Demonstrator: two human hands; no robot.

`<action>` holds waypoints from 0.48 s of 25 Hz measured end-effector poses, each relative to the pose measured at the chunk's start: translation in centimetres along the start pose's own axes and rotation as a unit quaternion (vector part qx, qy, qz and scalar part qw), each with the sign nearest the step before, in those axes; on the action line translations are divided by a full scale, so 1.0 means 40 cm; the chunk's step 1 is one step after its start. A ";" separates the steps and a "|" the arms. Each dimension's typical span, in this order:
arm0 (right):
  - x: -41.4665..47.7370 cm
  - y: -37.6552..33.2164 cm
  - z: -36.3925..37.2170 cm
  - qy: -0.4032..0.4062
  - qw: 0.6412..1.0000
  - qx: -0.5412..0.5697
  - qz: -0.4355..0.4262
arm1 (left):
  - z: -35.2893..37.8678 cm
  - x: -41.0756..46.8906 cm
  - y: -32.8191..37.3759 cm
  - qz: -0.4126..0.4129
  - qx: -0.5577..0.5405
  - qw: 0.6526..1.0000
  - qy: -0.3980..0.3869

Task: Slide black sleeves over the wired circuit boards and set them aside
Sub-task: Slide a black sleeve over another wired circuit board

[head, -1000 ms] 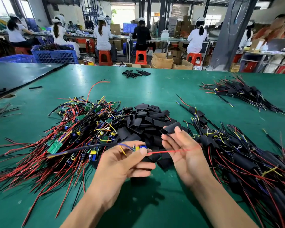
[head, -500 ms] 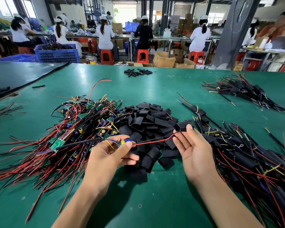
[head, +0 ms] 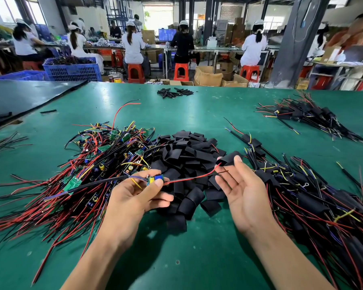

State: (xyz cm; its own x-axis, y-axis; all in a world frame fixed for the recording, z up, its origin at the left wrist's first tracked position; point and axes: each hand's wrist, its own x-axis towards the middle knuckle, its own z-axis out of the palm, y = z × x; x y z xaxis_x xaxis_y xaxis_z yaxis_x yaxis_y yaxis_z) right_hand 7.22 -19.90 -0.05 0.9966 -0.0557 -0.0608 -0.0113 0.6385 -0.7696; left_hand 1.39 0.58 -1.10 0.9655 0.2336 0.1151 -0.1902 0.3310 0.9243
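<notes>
Two fingers of the left hand [head: 134,197], thumb and forefinger, pinch a small green board [head: 154,179] with a blue part on it and yellow, purple, black and red leads. The right hand [head: 245,191], palm up, pinches one black sleeve [head: 228,159] between thumb tip and forefinger tip; its other fingers are straight. The sleeve is a short flattish tube, its open mouth turned to the board. Both are held apart above the sleeve heap [head: 189,151]. The red wire [head: 193,178] runs from the board to this mouth. One second ago this wire lay across the right fingers; now its end is at the mouth. Left of the heap lies a tangle of bare boards [head: 105,155], right of it the sleeved ones [head: 314,197], all on the green table [head: 197,258]. Behind the table a blue crate [head: 71,71] holds dark wired parts; what is in the open cardboard boxes [head: 208,77] I cannot tell.
</notes>
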 end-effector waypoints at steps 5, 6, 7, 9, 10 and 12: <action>-0.012 -0.010 0.012 -0.016 1.000 -0.002 0.021 | -0.005 0.004 -0.001 0.008 -0.011 1.000 0.015; -0.012 -0.012 0.012 -0.023 0.999 -0.005 0.024 | -0.005 0.005 0.000 0.007 -0.012 1.000 0.017; -0.013 -0.012 0.013 -0.029 0.999 -0.005 0.025 | -0.005 0.005 0.000 0.006 -0.014 1.000 0.018; -0.013 -0.011 0.013 -0.041 0.999 -0.004 0.021 | -0.006 0.006 0.000 0.007 -0.018 1.000 0.022; -0.012 -0.008 0.013 -0.044 0.999 -0.005 0.017 | -0.006 0.006 0.000 0.007 -0.018 1.000 0.023; -0.011 -0.004 0.012 -0.047 0.999 -0.011 0.008 | -0.006 0.006 0.000 0.009 -0.013 1.000 0.023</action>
State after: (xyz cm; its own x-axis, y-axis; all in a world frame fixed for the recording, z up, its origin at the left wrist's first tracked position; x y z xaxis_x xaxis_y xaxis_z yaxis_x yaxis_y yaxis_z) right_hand 6.81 -19.61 0.41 0.9995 0.0270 -0.0135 -0.0274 0.6222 -0.7824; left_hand 1.56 0.86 -1.15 0.9530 0.2806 0.1141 -0.2122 0.3496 0.9125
